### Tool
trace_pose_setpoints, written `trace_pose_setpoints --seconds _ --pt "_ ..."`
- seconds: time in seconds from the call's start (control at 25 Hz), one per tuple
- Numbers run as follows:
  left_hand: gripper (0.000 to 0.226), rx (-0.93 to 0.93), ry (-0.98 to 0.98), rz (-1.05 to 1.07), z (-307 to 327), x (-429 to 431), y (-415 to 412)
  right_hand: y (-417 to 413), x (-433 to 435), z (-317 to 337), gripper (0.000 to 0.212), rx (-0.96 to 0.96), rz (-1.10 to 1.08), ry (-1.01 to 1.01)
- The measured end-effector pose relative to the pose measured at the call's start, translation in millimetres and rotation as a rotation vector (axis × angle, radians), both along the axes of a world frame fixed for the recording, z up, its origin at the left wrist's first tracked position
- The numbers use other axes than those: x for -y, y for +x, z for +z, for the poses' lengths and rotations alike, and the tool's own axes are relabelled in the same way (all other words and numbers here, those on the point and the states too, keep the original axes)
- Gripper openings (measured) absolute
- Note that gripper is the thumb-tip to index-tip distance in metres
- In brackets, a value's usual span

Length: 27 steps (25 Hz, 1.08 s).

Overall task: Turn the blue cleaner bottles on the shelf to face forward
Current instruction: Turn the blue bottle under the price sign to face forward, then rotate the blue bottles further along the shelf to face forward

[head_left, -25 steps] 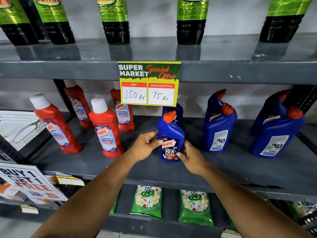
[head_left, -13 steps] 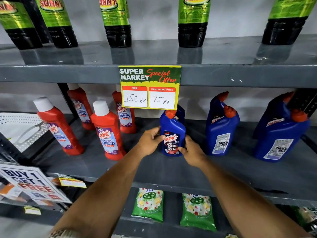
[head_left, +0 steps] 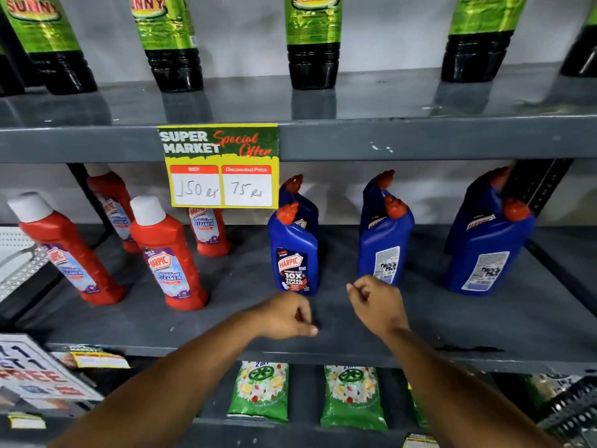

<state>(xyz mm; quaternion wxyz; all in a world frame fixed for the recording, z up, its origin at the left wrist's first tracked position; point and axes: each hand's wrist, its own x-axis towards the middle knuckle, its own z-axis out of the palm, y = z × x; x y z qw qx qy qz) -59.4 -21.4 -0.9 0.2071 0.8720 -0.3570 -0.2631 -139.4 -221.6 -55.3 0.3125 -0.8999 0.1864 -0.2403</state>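
Observation:
Three pairs of blue cleaner bottles with orange caps stand on the grey middle shelf (head_left: 245, 324). The left front bottle (head_left: 293, 253) shows its front Harpic label; another blue bottle (head_left: 302, 202) stands behind it. The middle front bottle (head_left: 386, 244) and the right front bottle (head_left: 487, 257) show their white back labels. My left hand (head_left: 286, 315) hovers just below the left bottle, fingers loosely curled, holding nothing. My right hand (head_left: 376, 302) is curled in front of the middle bottle's base; contact is unclear.
Red bathroom cleaner bottles (head_left: 168, 253) stand at the shelf's left. A yellow price sign (head_left: 219, 166) hangs from the upper shelf edge, under green-labelled dark bottles (head_left: 311, 40). Green pouches (head_left: 258, 392) lie on the shelf below, and a promo sign (head_left: 35, 373) sits lower left.
Both hands have let go of the left front blue bottle, which now stands with its front label forward. My left hand has drawn back; my right hand has shifted right toward the middle bottle.

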Motion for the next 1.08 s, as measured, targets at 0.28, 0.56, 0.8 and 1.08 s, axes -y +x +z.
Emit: trace_pose_setpoints --seconds 0.28,0.56,0.8,1.08 --pt "0.054 -0.004 -0.505 0.242 0 111 -25 -28 61 9 0.049 0.055 -0.157 0.095" --pt "0.063 -0.04 -0.645 0.492 1 148 -5 -26 68 12 0.095 -0.072 0.021 0.212" --pt "0.05 -0.037 -0.666 0.547 7 144 -29 -22 50 10 0.111 -0.063 0.106 0.2" --pt "0.03 -0.187 -0.735 0.548 14 133 -30 -11 62 23 0.069 -0.009 0.082 0.313"
